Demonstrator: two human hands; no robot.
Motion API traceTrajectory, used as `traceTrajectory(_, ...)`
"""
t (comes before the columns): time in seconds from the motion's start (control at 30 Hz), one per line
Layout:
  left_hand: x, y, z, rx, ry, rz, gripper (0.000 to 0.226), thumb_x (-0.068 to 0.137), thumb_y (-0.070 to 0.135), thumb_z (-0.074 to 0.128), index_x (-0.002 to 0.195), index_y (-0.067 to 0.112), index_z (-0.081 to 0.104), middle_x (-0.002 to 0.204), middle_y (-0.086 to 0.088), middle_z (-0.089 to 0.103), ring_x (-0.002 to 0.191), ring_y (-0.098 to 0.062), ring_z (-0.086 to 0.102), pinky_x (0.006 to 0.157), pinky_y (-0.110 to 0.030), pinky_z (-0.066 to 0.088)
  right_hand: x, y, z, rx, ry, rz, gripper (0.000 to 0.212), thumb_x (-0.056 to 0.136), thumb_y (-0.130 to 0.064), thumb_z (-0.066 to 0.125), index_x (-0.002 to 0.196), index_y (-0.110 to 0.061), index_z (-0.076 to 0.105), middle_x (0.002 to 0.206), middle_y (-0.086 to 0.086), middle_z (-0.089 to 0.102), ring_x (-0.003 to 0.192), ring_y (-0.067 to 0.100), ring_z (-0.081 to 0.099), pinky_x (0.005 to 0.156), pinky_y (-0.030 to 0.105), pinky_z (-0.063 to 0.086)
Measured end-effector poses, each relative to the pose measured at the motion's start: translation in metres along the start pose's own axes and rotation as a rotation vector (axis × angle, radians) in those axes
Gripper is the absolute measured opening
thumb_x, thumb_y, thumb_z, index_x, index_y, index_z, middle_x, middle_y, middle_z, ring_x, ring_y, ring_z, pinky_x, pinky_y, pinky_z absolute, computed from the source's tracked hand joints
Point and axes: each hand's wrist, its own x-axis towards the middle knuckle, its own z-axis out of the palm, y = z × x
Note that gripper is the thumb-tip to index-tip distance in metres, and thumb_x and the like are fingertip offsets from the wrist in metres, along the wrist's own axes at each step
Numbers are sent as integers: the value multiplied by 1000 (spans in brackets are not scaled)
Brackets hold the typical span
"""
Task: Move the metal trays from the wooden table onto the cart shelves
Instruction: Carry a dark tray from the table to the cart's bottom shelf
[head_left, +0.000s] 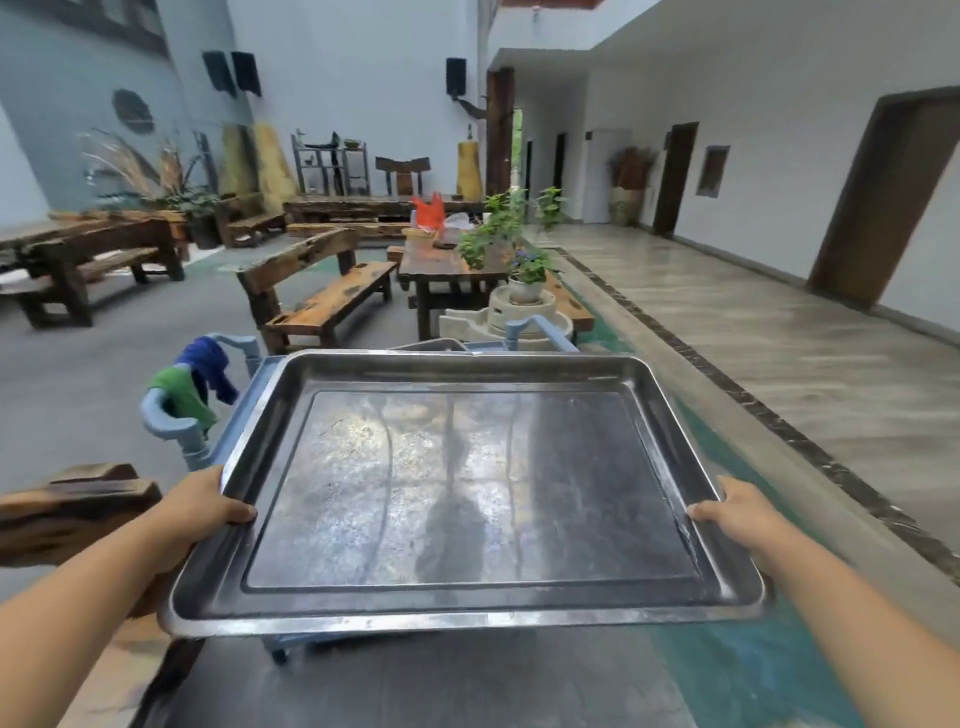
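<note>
Metal tray (467, 488), empty, is held level in the air above the blue cart (192, 441), carried at its two short edges. The left hand (205, 506) is clenched on the left rim, thumb over the lip; the right hand (732, 514) is clamped likewise on the right rim. A second tray (431, 344) is glimpsed beyond. Likely hazards: the far rim could be caught on the cart handle, or the slick rim could be let slip.
</note>
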Motion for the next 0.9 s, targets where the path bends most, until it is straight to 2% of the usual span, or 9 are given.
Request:
traceTrajectory(0.07,-12,-20,-22,-12,50,-50,33,72,-5,76,98,10,64,93,-13,70,81,-27,65,73,-37,48,9,-16,26,-7,-46,-27,25,80,8,67,102,-2,66,69,4,67,60,22,63,40,17,44)
traceTrajectory(0.13,-20,-38,-39,-35,83,-96,37,72,-5,76,103,10,62,97,-12,69,84,-27,65,78,-39,49,14,-31,51,-8,-82,-48,22,80,9,67,98,-4,66,66,4,66,57,21,61,33,13,38)
traceTrajectory(0.27,-21,-66,-55,-70,129,-145,40,75,-6,74,108,13,62,98,-9,69,82,-24,65,71,-36,49,25,-49,90,-55,-136,-76,22,81,7,67,99,-6,66,78,12,69,66,25,63,57,26,50)
traceTrajectory(0.4,-4,-92,-49,-98,107,-208,39,78,-4,72,109,14,58,103,-9,64,86,-27,61,81,-43,47,32,-44,117,-79,-154,-59,22,80,9,66,97,-6,66,69,6,67,59,21,61,43,19,44)
traceTrajectory(0.53,12,-114,-27,-55,44,-234,40,78,-4,73,111,13,58,103,-10,63,87,-28,60,81,-39,45,41,-18,138,-136,-182,18,20,81,6,67,98,-4,66,77,12,69,65,25,64,56,27,48)
traceTrajectory(0.6,19,-125,-14,-37,34,-250,40,75,-7,74,109,8,60,102,-13,65,88,-30,61,81,-37,45,47,-1,150,-146,-183,63,20,80,8,67,99,1,66,77,14,67,64,27,62,55,28,50)
traceTrajectory(0.73,31,-148,11,-4,0,-290,38,72,-13,73,106,1,62,101,-17,66,76,-24,58,67,-32,43,51,32,173,-168,-208,168,21,80,11,64,100,4,65,75,15,66,63,28,61,59,34,52)
traceTrajectory(0.8,36,-163,22,14,-18,-307,40,72,-13,74,107,0,62,98,-14,64,78,-24,57,68,-32,41,50,50,186,-174,-235,225,24,80,11,64,104,5,64,77,15,67,63,28,62,58,33,52)
traceTrajectory(0.9,40,-184,34,108,-35,-303,32,73,-6,77,99,6,61,75,-1,58,63,-9,49,54,-19,32,47,77,204,-193,-265,301,39,81,9,65,119,7,58,97,15,65,78,29,63,71,33,52)
